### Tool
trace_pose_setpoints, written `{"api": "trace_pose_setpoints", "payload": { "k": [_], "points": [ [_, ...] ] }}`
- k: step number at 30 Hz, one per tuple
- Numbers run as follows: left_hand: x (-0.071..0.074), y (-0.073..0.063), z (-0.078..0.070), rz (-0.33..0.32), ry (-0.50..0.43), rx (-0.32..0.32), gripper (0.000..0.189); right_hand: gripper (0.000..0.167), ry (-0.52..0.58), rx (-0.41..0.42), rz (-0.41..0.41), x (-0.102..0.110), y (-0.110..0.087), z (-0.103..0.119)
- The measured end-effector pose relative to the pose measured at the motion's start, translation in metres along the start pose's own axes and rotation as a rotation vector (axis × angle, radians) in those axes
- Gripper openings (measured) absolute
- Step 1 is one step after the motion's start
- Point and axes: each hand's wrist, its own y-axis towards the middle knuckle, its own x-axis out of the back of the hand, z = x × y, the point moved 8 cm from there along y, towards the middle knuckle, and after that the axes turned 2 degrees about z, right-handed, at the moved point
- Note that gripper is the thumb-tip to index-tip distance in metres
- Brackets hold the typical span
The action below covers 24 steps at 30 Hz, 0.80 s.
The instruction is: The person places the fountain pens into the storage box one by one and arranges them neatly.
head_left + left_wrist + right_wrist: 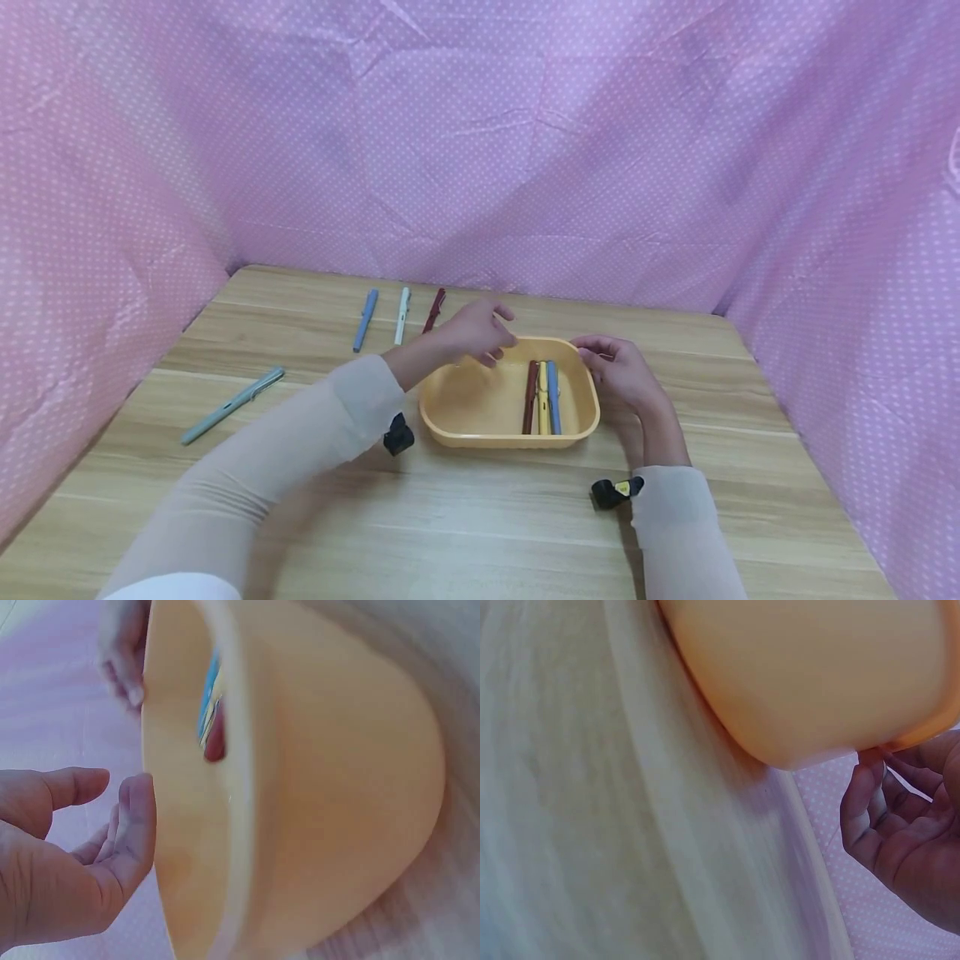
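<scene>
A yellow plastic tray stands on the table, with a dark red pen, a yellow pen and a blue pen side by side in its right half. My left hand is over the tray's back left part, fingers loosely bent and nothing between them; the left wrist view shows a gap between thumb and fingers. At the back right corner, my right hand pinches the tray's rim. In the right wrist view its fingertips meet the tray's edge.
Behind and left of the tray lie another blue pen, a white pen and another dark red pen, partly hidden by the left hand. A green pen lies farther left. Pink dotted cloth surrounds the wooden table.
</scene>
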Motion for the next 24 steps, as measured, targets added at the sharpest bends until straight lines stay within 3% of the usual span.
{"api": "trace_pose_setpoints", "payload": {
  "k": [5,14,24],
  "points": [
    [0.024,0.007,0.007,-0.049,0.022,0.012,0.057,0.031,0.008,-0.001,0.005,-0.001,0.000,0.001],
    [0.060,0.019,0.026,-0.152,-0.056,0.065,0.050,0.030,-0.016,-0.003,0.006,0.001,0.000,0.000],
    [0.091,0.024,0.051,-0.269,0.027,0.115,0.060,0.027,-0.034,-0.011,-0.004,0.001,0.000,-0.003]
  ]
}}
